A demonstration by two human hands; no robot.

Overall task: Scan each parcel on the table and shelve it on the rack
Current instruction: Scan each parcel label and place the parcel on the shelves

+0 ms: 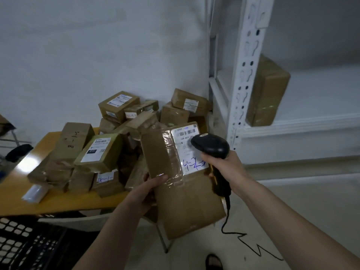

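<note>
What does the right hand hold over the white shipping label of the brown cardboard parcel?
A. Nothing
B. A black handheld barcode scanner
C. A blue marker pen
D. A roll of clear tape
B: the right hand grips a black handheld barcode scanner, its head over the white shipping label on the brown cardboard parcel that the left hand holds.

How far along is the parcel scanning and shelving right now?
Early. One box stands on the rack. The left hand holds a parcel while the right hand aims the scanner at its label. The pile on the table remains.
</note>
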